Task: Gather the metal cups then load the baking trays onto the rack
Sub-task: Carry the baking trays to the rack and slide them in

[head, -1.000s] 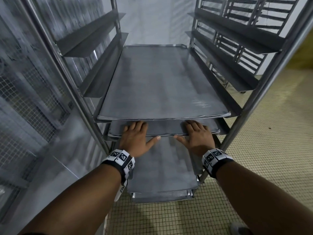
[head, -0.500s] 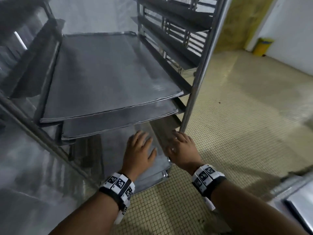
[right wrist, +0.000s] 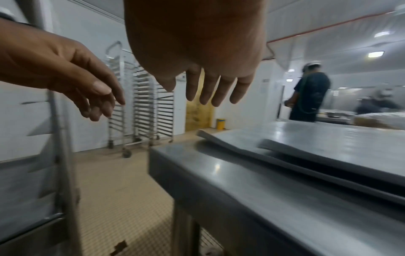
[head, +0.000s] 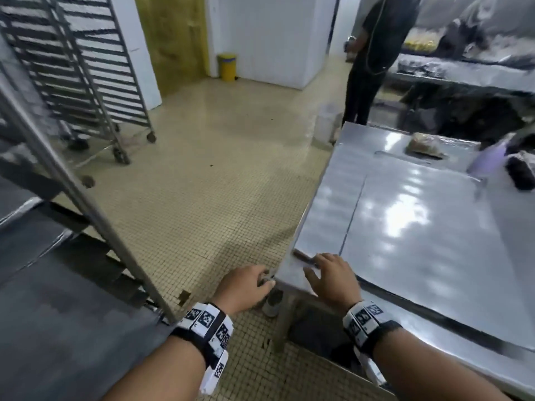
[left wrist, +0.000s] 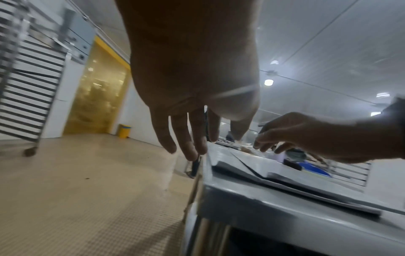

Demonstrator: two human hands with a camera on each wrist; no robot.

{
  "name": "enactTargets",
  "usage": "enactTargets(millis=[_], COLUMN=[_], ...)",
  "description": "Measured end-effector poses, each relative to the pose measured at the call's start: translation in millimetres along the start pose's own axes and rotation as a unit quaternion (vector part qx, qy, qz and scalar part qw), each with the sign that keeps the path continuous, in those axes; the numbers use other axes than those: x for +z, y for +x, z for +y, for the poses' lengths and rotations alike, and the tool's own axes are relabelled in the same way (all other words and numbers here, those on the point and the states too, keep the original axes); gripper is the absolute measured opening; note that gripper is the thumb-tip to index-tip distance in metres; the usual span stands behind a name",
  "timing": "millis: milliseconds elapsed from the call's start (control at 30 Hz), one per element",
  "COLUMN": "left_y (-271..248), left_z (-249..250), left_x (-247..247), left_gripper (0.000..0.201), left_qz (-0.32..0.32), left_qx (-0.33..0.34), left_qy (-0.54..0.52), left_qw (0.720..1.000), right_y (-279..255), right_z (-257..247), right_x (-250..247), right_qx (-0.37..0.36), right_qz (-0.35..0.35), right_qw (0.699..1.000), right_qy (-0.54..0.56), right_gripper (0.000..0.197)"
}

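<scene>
Flat steel baking trays (head: pixel 419 227) lie stacked and overlapping on a steel table (head: pixel 292 277) at the right. My right hand (head: pixel 327 273) hovers over the near left corner of the trays, fingers spread and holding nothing; the right wrist view shows its fingers (right wrist: pixel 210 90) above the tray edge (right wrist: pixel 241 147). My left hand (head: pixel 246 286) hangs just left of the table corner, fingers (left wrist: pixel 190 138) loose and empty. At the left stands the rack (head: pixel 72 183), with loaded trays (head: pixel 43 314) on its runners.
A person in dark clothes (head: pixel 373 53) stands beyond the table's far end. Another wheeled rack (head: pixel 81 68) and a yellow bin (head: pixel 227 66) are at the back wall. A bag (head: pixel 425 146) and a purple bottle (head: pixel 489 160) lie on the far table. Tiled floor (head: pixel 217 169) lies between.
Both hands have left the tray they were pressing on in the rack. I have turned right, and the hands are now at the table's near corner.
</scene>
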State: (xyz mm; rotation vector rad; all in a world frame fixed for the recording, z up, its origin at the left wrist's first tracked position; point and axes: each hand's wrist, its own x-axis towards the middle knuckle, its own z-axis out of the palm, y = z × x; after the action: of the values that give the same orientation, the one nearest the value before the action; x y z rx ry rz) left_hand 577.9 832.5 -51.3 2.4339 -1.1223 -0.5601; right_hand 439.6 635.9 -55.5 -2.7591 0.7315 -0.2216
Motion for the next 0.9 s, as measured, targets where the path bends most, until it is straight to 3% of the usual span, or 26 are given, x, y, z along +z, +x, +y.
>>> enactTargets(millis=[133, 267, 400, 533, 667, 800, 900], left_y=[49, 89, 129, 152, 164, 176, 184], left_z=[84, 154, 183, 191, 192, 196, 198], left_x=[35, 78, 112, 129, 136, 137, 138], left_gripper=[0.047, 0.04, 0.059, 0.065, 0.063, 0.07, 0.064], left_qz=[-0.033, -0.048, -0.027, -0.005, -0.004, 0.012, 0.006], left_qx=[0.034, 0.023, -0.017, -0.081, -0.111, -0.138, -0.145], left_qy=[-0.006, -0.035, 0.007, 0.022, 0.011, -0.028, -0.065], left_qw=[0.999, 0.998, 0.999, 0.996, 0.994, 0.99, 0.987], right_y=[-27, -50, -68, -92, -114, -126, -127], right_z=[97, 192, 274, 344, 382, 395, 400], right_x=[-27, -49, -67, -83, -97, -96, -91], right_qx=[0.1, 0.174, 0.231, 0.284, 0.351, 0.426, 0.426], right_qz=[0.034, 0.027, 0.017, 0.023, 0.039, 0.047, 0.043], right_qw=[0.994, 0.984, 0.973, 0.959, 0.936, 0.899, 0.891], right_qy=[0.009, 0.003, 0.007, 0.004, -0.016, 0.089, 0.15], right_gripper=[0.029, 0.031, 0.037, 0.039, 0.042, 0.067, 0.068])
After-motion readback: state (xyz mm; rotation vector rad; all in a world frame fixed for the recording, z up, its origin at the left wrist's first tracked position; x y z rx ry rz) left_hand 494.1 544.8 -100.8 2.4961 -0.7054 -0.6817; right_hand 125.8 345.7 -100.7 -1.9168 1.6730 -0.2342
